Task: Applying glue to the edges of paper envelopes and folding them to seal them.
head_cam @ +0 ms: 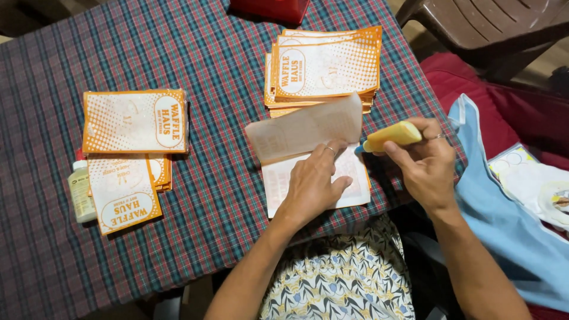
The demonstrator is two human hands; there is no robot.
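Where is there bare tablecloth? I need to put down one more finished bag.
Bare checked tablecloth lies between the left bag pile and the tall bag stack, and along the near-left edge. It is crowded around the left hand, the folded bag and the right hand with its glue stick.

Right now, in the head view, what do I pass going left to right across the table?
White glue bottle → small pile of orange paper bags → left hand pressing a folded bag → yellow glue stick in the right hand → light blue cloth.

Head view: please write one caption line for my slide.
Left hand presses a folded paper sheet on the checked tablecloth; right hand holds a yellow glue stick.
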